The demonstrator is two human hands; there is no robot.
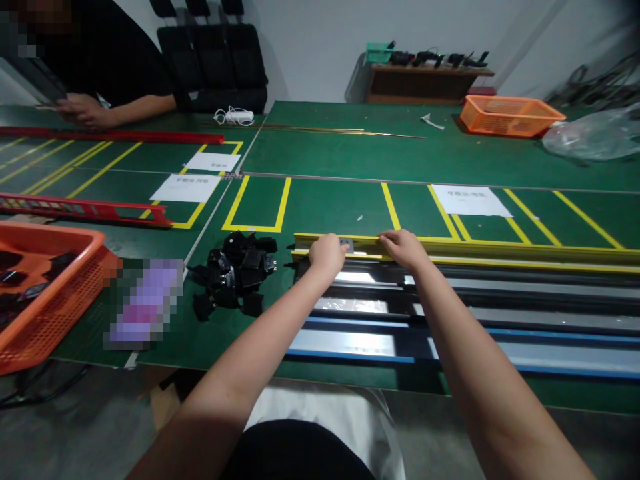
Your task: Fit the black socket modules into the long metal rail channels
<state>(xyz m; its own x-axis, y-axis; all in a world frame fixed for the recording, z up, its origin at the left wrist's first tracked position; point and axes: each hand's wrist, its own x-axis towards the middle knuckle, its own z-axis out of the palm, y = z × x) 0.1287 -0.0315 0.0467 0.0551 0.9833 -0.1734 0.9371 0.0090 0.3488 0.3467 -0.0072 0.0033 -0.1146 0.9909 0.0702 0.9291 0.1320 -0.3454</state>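
A long yellow rail (505,257) lies across the green table. My left hand (327,255) is closed over the rail near its left end, thumb against a small grey piece (346,245) seated in the channel. Farther right along the same rail is my right hand (406,249), fingers closed on its far edge. Several black rails (500,293) with silvery faces and a blue-edged rail (350,342) lie on the near side, partly hidden by my forearms. A heap of black plastic parts (237,273) sits left of the rail ends.
An orange basket (75,293) holding black parts stands at left, beside a blurred purple item (147,303). Red rails (90,208) lie at left, near a co-worker's hands (85,110). Paper labels (470,200) and yellow tape mark the table. Another orange basket (510,117) is at back right.
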